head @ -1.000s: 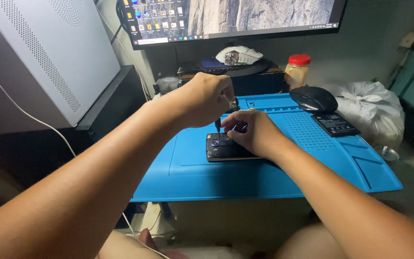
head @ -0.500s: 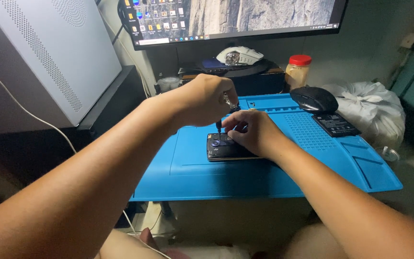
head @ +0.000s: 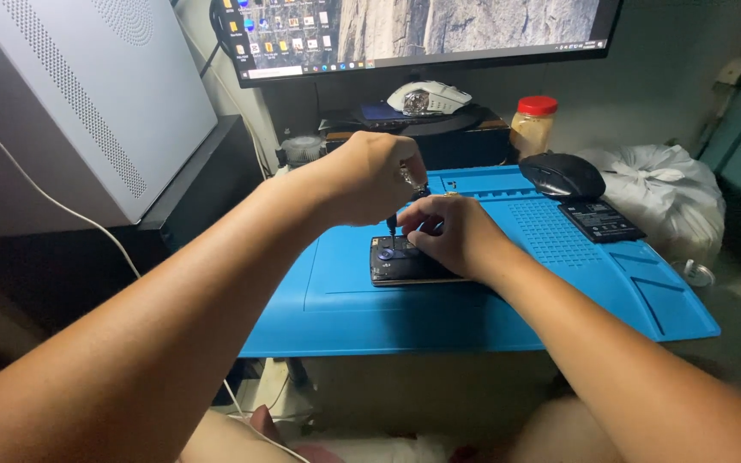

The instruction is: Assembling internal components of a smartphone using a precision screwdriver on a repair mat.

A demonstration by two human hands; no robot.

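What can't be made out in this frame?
- Head view: the screwdriver handle is hidden inside the left hand.
- The phone is partly covered by the right hand.
- The screw under the tip is too small to see.
- The monitor is cut off by the top edge.

A small dark phone [head: 405,261] lies flat, back opened, just left of the frame's centre. A thin screwdriver [head: 393,225] stands nearly upright above its upper left corner, tip down on it, its top hidden in a fist.
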